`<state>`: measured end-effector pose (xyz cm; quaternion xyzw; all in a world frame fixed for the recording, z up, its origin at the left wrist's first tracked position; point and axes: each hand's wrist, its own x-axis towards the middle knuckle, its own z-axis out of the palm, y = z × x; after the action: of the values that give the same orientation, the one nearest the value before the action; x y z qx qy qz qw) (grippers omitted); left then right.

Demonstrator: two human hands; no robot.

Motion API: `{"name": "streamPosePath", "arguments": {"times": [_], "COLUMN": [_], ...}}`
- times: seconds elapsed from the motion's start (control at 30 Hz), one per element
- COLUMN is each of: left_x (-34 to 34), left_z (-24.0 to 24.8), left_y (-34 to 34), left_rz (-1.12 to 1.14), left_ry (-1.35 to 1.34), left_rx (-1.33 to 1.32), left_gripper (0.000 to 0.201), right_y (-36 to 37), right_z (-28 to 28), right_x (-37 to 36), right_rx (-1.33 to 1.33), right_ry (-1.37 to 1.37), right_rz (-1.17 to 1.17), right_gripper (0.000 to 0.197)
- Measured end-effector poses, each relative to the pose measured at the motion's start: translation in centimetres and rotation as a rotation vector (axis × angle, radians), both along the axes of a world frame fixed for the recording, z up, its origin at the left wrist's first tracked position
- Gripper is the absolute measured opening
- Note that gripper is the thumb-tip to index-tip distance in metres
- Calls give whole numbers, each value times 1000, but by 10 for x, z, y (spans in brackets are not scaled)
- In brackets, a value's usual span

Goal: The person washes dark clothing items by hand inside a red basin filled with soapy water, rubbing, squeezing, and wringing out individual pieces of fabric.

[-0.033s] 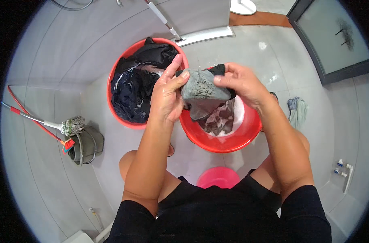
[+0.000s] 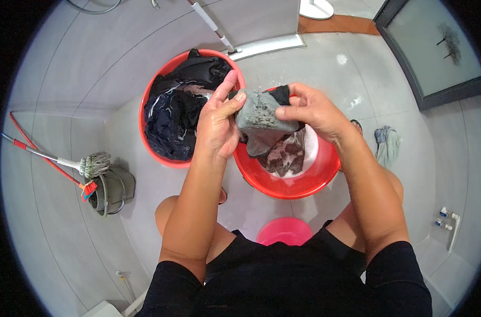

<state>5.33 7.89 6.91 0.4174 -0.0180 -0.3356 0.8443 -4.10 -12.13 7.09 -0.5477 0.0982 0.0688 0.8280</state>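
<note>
Slightly further toward 8 o'clock than in the earlier frame sits the right hand [image 2: 317, 112], along with the black edge [image 2: 278, 95] it pinches; the left hand [image 2: 219, 119] stays put. Between them they hold a grey cloth [image 2: 259, 112], dark-speckled, raised over the 10-to-11 o'clock part of a red basin [image 2: 293, 192]. Left thumb presses the cloth's 10 o'clock corner, a finger straight toward 1 o'clock; right thumb lies at its 3 o'clock side. Brown cloth [image 2: 289, 153] lies among suds [image 2: 313, 152] in the basin. From the grey cloth, a red tub [image 2: 144, 127] of dark clothes [image 2: 171, 127] stands at 9 o'clock, a mop [image 2: 95, 165] and bucket [image 2: 123, 189] between 8 and 9, a pink basin [image 2: 285, 231] near 6, a rag [image 2: 389, 147] between 3 and 4.
</note>
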Motion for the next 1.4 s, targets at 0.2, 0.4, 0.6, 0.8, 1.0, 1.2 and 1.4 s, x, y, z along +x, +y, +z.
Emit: {"name": "streamPosePath", "arguments": {"times": [0.2, 0.4, 0.6, 0.8, 1.0, 1.2, 1.4], "left_x": [0, -1, -10, -11, -22, -63, -54], "left_z": [6, 4, -19, -89, -65, -20, -21], "left_y": [-5, -8, -28, -34, -57, -88, -71], "left_rz": [1, -241, -109, -179, -89, 65, -12], "left_ry": [58, -291, -132, 118, 12, 139, 53], "left_rx": [61, 445, 191, -465, -199, 324, 452], "left_gripper": [66, 60, 41, 22, 26, 22, 30], "right_y": [-10, -11, 10, 93, 20, 20, 35], "right_z": [-4, -9, -16, -10, -35, -56, -53], "right_x": [2, 6, 14, 10, 44, 34, 23], "right_rx": [-179, -97, -149, -858, -715, -768, -750], "right_ry": [68, -49, -190, -725, -204, -126, -273], "right_rz": [177, -205, -511, -635, -764, -807, -715], "right_gripper": [39, 22, 21, 22, 22, 23, 26]}}
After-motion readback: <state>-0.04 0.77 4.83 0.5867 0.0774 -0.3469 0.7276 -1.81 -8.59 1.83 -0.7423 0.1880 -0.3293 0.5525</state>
